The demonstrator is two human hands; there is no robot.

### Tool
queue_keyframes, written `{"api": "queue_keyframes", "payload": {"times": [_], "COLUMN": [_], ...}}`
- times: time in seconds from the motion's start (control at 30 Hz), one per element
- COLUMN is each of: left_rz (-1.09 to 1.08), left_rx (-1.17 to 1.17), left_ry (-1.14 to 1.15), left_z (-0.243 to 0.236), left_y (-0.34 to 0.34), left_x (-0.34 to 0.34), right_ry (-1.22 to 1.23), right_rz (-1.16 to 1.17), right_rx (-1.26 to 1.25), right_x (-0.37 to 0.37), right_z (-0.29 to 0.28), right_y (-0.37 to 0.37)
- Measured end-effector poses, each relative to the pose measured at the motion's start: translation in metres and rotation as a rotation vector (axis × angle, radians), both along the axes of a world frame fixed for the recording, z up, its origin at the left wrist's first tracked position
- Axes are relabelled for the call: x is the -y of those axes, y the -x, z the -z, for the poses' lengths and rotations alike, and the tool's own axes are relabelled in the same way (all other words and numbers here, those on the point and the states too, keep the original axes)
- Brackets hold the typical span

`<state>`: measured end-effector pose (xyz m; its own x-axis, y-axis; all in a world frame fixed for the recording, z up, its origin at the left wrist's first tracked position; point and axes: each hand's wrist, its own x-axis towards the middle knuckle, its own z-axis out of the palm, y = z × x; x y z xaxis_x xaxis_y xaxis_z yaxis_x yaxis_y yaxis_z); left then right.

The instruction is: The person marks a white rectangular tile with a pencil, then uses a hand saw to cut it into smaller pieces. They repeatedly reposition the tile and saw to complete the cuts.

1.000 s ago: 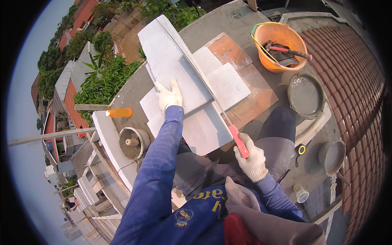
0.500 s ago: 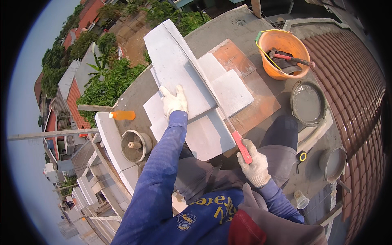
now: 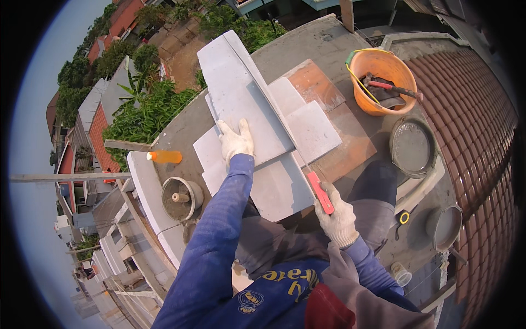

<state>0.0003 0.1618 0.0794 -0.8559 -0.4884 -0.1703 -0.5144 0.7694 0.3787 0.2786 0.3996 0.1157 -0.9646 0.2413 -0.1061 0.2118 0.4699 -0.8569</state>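
A hand saw with a red handle [image 3: 320, 192] is in my right hand [image 3: 337, 218], whose gloved fingers are wrapped round the grip. Its thin blade runs away from me along the right part of a long pale block [image 3: 233, 74], and a narrow strip lies on the blade's other side. My gloved left hand [image 3: 236, 141] presses on top of this block, fingers spread. Underneath are more pale blocks [image 3: 282, 189], stacked at angles. How deep the blade sits in the block I cannot tell.
Right of the blocks lie brown boards [image 3: 348, 140]. Beyond stands an orange bucket [image 3: 383, 104] with a red-handled tool, near a basin of grey mix [image 3: 412, 145]. At left are an orange bottle [image 3: 164, 157] and a small bucket [image 3: 182, 198]. Tiled roofing [image 3: 466, 115] borders the right.
The saw and my right hand have slid forward, away from me, along the block. My left hand stays pressed on it. The whole view has shifted slightly.
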Motion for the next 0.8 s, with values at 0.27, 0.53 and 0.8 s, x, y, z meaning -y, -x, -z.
{"api": "queue_keyframes", "payload": {"times": [0.27,0.53,0.8], "left_rz": [-0.028,0.004,0.004], "left_rx": [0.017,-0.031,0.015], "left_ry": [-0.029,0.024,0.071], "left_z": [-0.003,0.006,-0.004], "left_y": [-0.001,0.001,-0.002], "left_x": [-0.001,0.002,-0.001], "right_ry": [0.016,0.033,0.049], "right_rz": [-0.070,-0.019,-0.062], "right_rx": [-0.056,0.148,-0.049], "right_x": [0.025,0.000,0.026], "right_z": [-0.006,-0.001,-0.007], "right_y": [0.141,0.001,0.155]}}
